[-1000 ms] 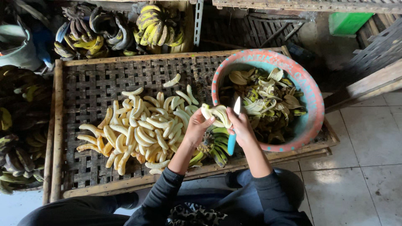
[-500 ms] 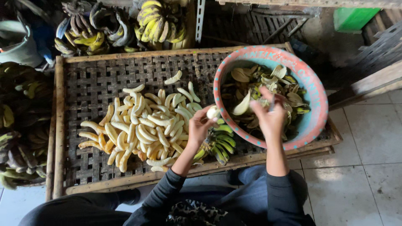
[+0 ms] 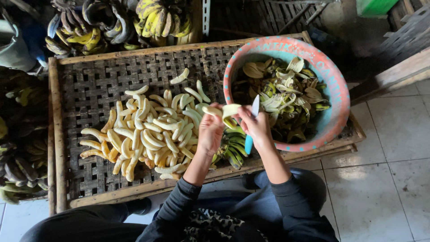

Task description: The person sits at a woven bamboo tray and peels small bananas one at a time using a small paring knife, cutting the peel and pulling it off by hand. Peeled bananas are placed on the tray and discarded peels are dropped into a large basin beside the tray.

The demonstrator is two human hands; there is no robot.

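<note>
My left hand [image 3: 210, 130] grips a half-peeled banana [image 3: 219, 110] above the woven tray [image 3: 89, 85]. My right hand [image 3: 254, 125] holds a knife with a blue handle [image 3: 249, 142], its blade pointing up beside the loose peel. To the left lies a pile of peeled bananas [image 3: 152, 130]. A small bunch of green unpeeled bananas [image 3: 233, 150] sits just under my hands. The pink-rimmed basin [image 3: 338, 96] at right is filled with peels.
Bunches of yellow and dark bananas [image 3: 112, 22] lie behind the tray and more bananas [image 3: 18, 143] along the left side. A wooden frame edges the tray. White floor tiles [image 3: 394, 179] are at right. My knees are below the tray's front edge.
My right hand went over the basin, dropped a peel, and came back to the banana in my left hand with the knife upright.
</note>
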